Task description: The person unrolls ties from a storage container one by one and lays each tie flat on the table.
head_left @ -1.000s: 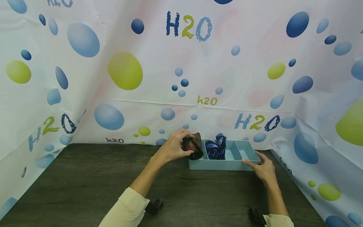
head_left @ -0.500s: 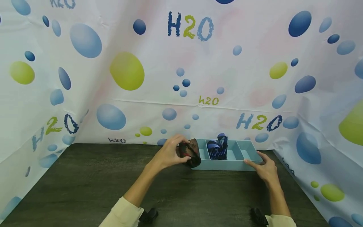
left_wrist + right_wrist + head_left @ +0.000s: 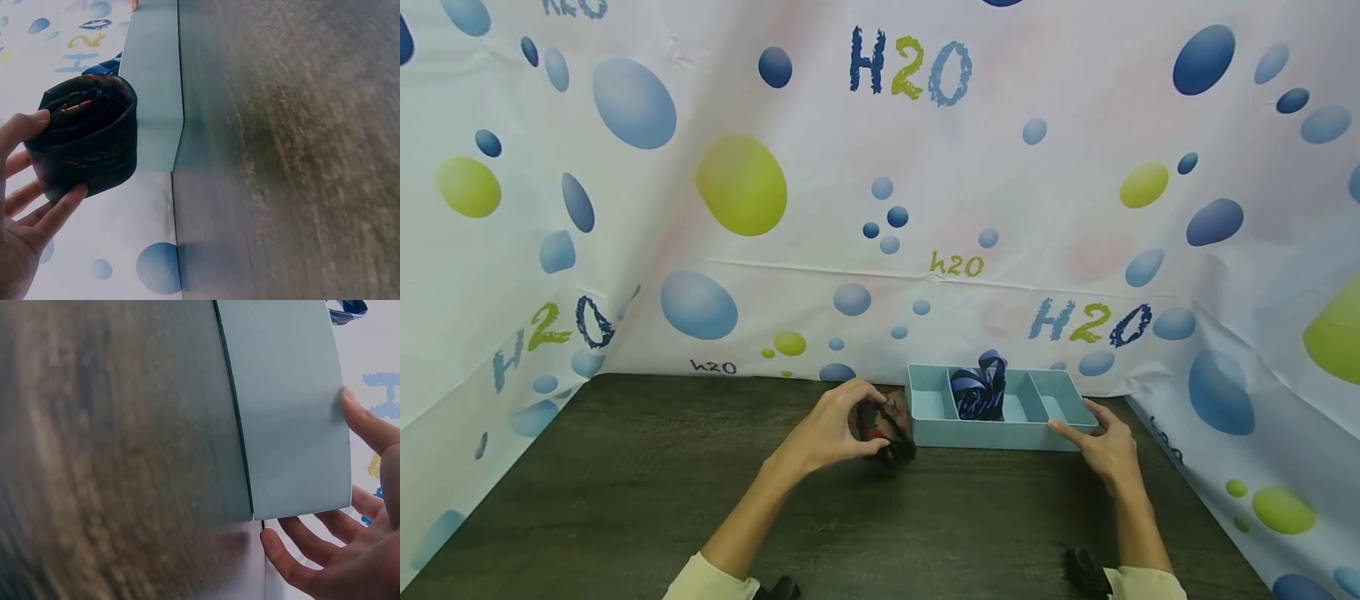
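Note:
My left hand [image 3: 829,427] pinches a rolled dark necktie [image 3: 895,429] with reddish patterning between thumb and fingers, just outside the left end of a light blue divided box [image 3: 992,435]. In the left wrist view the coiled layers of the necktie [image 3: 87,140] show from the end. A rolled navy striped necktie [image 3: 977,396] sits in the second compartment from the left, a loop rising above the rim. At the box's right end my right hand [image 3: 1107,446] grips the corner, thumb on the front rim and fingers at the end wall, as the right wrist view shows.
The box stands on a dark wood-grain table [image 3: 625,483], close to its back edge. Behind and at both sides hangs a white sheet [image 3: 820,117] printed with blue and green dots and lettering.
My left hand has drawn the dark necktie left and down, from over the box's left compartment to beside the box. My right hand keeps its hold at the right end.

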`<state>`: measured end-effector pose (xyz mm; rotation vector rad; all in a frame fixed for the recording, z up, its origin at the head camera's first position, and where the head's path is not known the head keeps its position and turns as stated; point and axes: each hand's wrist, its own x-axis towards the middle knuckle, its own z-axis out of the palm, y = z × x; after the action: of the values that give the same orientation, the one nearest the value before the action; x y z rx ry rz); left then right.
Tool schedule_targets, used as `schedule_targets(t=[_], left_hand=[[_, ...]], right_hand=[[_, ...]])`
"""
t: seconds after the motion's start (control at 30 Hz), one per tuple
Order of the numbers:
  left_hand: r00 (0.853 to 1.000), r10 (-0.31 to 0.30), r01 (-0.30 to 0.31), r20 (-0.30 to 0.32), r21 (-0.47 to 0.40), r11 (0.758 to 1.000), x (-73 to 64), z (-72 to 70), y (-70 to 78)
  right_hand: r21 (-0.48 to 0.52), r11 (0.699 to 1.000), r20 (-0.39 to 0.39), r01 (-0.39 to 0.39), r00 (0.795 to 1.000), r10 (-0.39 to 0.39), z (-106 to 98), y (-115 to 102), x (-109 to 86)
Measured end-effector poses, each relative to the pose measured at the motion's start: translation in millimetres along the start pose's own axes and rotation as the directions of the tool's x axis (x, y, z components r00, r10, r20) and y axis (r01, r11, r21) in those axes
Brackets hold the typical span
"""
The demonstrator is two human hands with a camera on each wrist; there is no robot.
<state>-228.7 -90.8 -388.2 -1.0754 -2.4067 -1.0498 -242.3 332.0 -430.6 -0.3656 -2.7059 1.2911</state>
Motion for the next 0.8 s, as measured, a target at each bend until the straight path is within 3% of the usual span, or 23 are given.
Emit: schedule_targets(t=[0.37,0.8], left_hand=[[0.997,-0.055,0.054,0.061,0.008,0.998,-19.8,-5.2,7.5],[0.981,-0.106,0.112,0.16,-0.034,0.993,-47.3,-9.1,6.0]], right_hand=[[0.007,1.0,-0.013,0.0,1.0,0.0,0,0,-1.8],[0.004,1.0,0.005,-0.03,1.0,0.03,-1,-2,-1.4]])
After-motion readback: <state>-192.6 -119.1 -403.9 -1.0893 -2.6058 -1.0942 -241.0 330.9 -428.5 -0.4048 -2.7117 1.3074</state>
